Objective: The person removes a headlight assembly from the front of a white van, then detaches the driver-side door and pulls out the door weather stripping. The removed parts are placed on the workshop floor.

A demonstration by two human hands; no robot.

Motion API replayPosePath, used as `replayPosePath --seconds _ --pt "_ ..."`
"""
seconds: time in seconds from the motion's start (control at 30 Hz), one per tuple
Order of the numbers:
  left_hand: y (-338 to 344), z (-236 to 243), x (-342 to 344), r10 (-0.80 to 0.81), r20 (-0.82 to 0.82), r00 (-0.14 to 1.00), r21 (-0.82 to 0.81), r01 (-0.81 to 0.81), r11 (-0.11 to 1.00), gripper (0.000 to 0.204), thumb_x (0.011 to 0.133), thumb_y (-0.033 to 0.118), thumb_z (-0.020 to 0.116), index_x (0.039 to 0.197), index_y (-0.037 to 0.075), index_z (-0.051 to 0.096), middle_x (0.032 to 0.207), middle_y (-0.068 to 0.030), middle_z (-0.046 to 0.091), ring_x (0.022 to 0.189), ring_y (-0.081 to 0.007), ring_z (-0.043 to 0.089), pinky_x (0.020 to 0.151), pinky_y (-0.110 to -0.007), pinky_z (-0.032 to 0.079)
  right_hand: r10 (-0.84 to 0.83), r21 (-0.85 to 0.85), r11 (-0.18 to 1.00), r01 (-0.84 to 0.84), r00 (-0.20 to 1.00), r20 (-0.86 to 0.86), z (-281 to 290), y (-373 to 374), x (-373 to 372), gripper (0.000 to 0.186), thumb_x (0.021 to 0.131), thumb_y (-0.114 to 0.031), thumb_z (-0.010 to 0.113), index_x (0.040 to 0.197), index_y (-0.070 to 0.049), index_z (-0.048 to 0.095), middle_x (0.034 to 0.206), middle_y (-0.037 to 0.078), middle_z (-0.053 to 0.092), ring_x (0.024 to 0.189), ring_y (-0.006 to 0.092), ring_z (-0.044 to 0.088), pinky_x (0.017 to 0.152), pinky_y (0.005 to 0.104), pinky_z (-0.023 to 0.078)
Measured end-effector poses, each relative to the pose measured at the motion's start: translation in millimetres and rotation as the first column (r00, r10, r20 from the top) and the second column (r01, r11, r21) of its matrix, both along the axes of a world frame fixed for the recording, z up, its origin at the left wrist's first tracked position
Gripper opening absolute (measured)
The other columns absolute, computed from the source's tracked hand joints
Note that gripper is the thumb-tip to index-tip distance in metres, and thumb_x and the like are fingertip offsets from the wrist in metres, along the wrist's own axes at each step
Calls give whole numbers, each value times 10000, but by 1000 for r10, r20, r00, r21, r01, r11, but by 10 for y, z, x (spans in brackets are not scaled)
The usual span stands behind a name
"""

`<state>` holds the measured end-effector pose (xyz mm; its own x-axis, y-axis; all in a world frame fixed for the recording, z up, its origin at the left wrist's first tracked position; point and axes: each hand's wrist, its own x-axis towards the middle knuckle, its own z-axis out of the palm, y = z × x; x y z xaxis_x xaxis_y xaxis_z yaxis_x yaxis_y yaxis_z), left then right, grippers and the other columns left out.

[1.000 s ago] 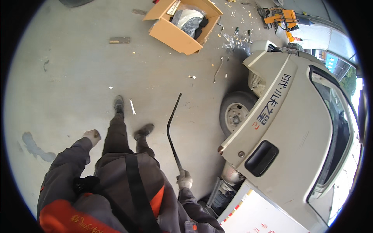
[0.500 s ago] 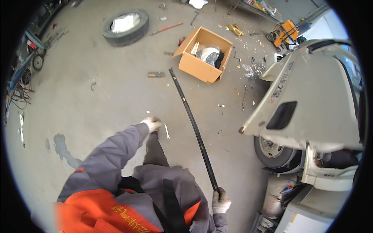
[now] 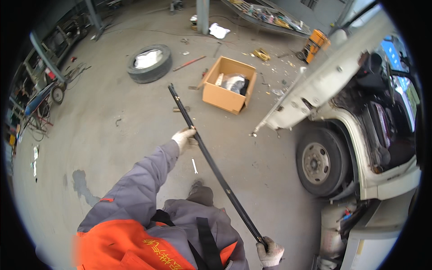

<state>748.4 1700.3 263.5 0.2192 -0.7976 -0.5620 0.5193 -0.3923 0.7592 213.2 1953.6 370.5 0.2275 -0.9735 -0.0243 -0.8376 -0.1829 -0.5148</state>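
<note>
A long, thin black bar [image 3: 213,165] runs slantwise in front of me, held off the floor. My right hand [image 3: 271,253], in a pale work glove, is closed round its near end at the lower right. My left hand [image 3: 183,138], gloved too, has its thumb and fingers at the bar's upper part and appears closed on it; some of its fingers are hidden. On the floor below the left hand lies a small wrench [image 3: 195,166]. Beyond the bar's far end stands an open cardboard box [image 3: 223,97] with plastic-wrapped things inside.
At the right stands a pale truck cab with its door [image 3: 310,90] swung open and a front wheel [image 3: 318,163] below. A loose tyre [image 3: 163,67] lies at the far left, near a red rod [image 3: 189,63]. Small debris and tools are scattered past the box. A post [image 3: 203,18] rises behind.
My left hand has come to the bar and now grips its upper part. The bar's far end has swung left, and my view has turned upward, showing the truck's open doorway.
</note>
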Motion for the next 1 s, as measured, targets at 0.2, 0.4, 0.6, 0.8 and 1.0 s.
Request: replayPosePath --seconds 0.2,0.4,0.6,0.8,1.0 --pt "-3 -487 -85 -23 103 994 138 9 990 215 1025 388 628 1070 178 632 886 -23 669 664 -180 594 750 -426 512 160 -112 980 -165 986 -52 155 -406 -391 347 782 -318 858 990 -85 709 686 54 704 548 283 668 530 394 542" --pt "-136 -911 -186 134 225 965 175 -175 969 168 1033 372 641 1048 205 624 800 25 590 648 -171 582 739 -443 544 185 144 976 -162 970 -158 -213 -1257 -722 356 860 -399 775 1041 -106 684 766 96 722 677 326 716 607 446 569" --pt "6 -1236 -18 272 103 957 242 -290 926 333 1000 553 612 943 226 638 1006 24 712 825 -194 554 894 -478 488 266 207 952 -227 945 -189 -1066 -2379 -868 233 877 -330 721 970 -120 683 818 119 723 801 341 725 725 487 555" --pt "-317 -750 -468 225 326 918 447 -359 819 593 1022 675 498 932 129 714 539 44 515 457 -136 492 521 -302 462 248 194 960 -202 935 -255 -2038 -3292 -1088 285 845 -351 747 1007 -124 690 941 111 735 952 343 707 897 509 498" --pt "5 -996 -501 264 648 715 463 -644 608 509 1015 644 539 885 167 662 602 25 585 417 -136 463 443 -330 454 9 82 997 -9 1000 2 -3064 -3972 -1344 533 811 -355 762 1253 -94 619 1271 150 629 1203 365 576 1003 535 451"
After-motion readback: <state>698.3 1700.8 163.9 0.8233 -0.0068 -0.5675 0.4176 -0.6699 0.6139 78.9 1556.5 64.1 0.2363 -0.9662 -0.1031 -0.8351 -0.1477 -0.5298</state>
